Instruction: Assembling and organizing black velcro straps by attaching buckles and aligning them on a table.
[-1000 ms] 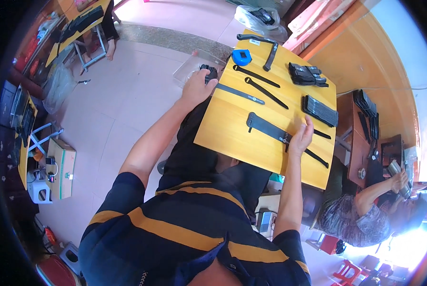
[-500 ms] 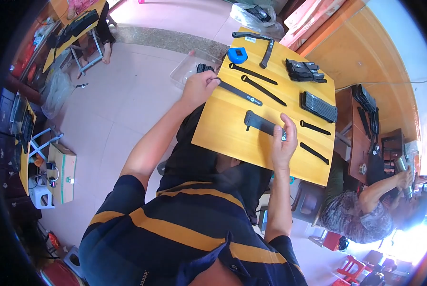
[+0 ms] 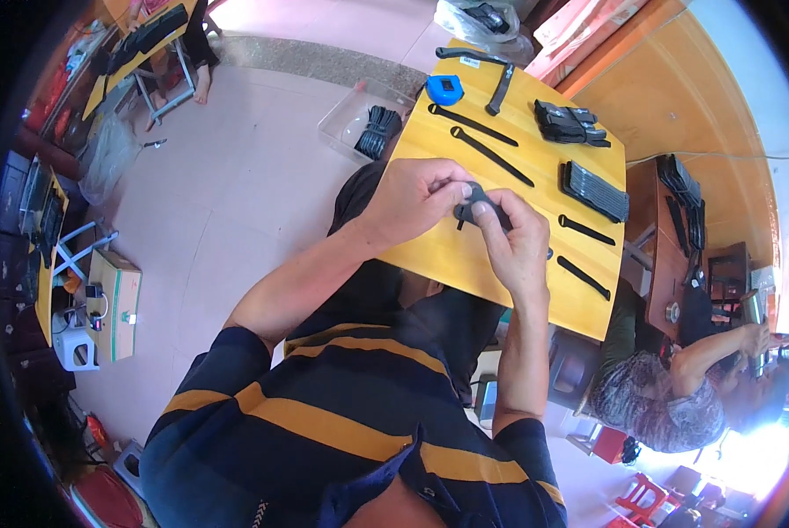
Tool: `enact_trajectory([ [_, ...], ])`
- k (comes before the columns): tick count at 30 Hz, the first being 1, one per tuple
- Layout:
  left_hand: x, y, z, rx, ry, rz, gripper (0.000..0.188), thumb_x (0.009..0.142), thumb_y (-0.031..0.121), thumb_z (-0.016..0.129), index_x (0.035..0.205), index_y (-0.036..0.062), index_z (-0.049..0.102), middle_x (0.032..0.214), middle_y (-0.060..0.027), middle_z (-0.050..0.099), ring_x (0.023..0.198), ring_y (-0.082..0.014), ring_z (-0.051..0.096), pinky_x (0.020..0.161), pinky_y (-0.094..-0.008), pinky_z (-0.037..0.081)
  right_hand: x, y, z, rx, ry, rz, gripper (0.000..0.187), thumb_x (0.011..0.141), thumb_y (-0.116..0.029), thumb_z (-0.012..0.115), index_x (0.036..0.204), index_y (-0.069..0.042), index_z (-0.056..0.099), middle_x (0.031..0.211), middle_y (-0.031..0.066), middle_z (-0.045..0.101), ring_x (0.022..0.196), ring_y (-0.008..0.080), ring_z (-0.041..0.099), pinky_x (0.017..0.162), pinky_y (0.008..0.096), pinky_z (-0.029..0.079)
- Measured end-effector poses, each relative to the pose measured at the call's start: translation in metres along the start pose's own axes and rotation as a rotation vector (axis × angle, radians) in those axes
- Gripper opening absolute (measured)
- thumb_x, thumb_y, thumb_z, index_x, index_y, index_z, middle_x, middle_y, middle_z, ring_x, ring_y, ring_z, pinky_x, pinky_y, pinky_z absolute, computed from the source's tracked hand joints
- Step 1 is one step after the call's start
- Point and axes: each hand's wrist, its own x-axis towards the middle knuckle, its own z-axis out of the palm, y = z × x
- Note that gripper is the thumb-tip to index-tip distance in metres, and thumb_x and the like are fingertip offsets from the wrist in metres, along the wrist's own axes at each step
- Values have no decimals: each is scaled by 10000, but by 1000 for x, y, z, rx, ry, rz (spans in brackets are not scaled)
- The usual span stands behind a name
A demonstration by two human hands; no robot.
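My left hand (image 3: 419,201) and my right hand (image 3: 519,236) meet over the near part of the yellow table. Between their fingertips is the end of a dark hook-and-loop strap bundle (image 3: 473,211). Both thumbs and fingers pinch it, and most of its length is hidden under my right hand. Further back lie two single black straps with looped ends, the longer strap (image 3: 491,157) and the strap beside it (image 3: 473,124). Right of my right hand are two shorter looped straps, one strap (image 3: 586,230) behind the other strap (image 3: 583,277).
The table (image 3: 412,255) also holds a blue tape measure (image 3: 444,90), a bent dark strap (image 3: 501,91), a tied strap bundle (image 3: 572,123) and a strap stack (image 3: 594,191). Left of it is a clear bin (image 3: 346,132) with black straps inside. A person (image 3: 667,396) sits at right.
My left hand has moved right and nearer with the strap it held, joining my right hand at the bundle. My right hand has closed on it. The straps in the bin are now uncovered.
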Motion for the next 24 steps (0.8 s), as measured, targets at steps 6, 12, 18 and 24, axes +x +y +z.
enact_trajectory([
  [6,-22,-34,13,-141,9,-322,131,881,119,695,877,-8,725,708,-35,695,602,-78,629,586,-247,505,-41,40,-18,-100,-94,135,149,902,-172,686,923,-28,658,759,175,645,702,367,634,640,407,488],
  [12,-27,-61,23,-144,-6,-396,134,888,113,669,872,-3,733,728,-45,704,627,-89,647,589,-247,510,-74,97,-47,-12,-89,374,138,935,-149,678,957,-13,683,686,74,606,631,128,553,618,291,463],
  [18,-19,-72,36,128,-48,-338,154,874,158,681,842,18,738,674,-79,692,597,-159,656,581,-316,515,-81,134,-54,188,15,469,143,991,-133,620,1003,-2,677,738,7,603,682,94,545,634,254,450],
  [24,-5,-69,44,336,-85,-320,182,868,193,703,795,27,715,653,-141,664,579,-278,651,569,-383,502,-82,153,-48,290,98,572,127,998,-121,624,1047,-14,671,779,1,606,699,69,553,635,228,451],
])
